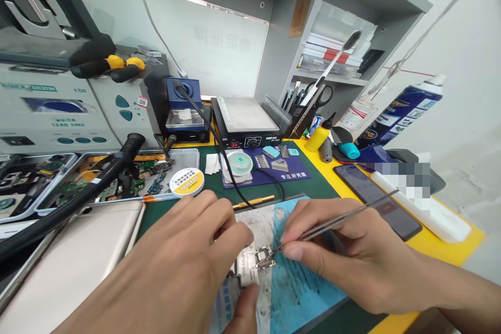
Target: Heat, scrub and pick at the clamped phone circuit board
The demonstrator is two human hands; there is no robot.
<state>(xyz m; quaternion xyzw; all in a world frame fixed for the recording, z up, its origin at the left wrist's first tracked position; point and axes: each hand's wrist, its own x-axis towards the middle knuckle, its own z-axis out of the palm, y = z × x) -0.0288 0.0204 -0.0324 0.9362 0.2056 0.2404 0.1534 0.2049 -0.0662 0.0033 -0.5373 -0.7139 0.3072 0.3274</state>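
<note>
My left hand (199, 250) curls round a small white and silver holder (243, 267) with dark lettering, thumb at its near side and fingers over its far side. A small circuit board (265, 257) with a pale square part sits at the holder's right end. My right hand (344, 255) pinches slim metal tweezers (344, 215), their tip at the board's right edge. Whether the tip touches the board I cannot tell. Beneath both hands lies a worn blue and grey work pad (301, 292).
Trays of circuit boards (188, 155), a pale phone shell (94, 255) and a black hose (78, 203) are at left. Beyond my hands are a gold pen-like tool (254, 202), a solder-wick spool (239, 164) and a hot plate (250, 115). A dark phone (376, 201) lies at right.
</note>
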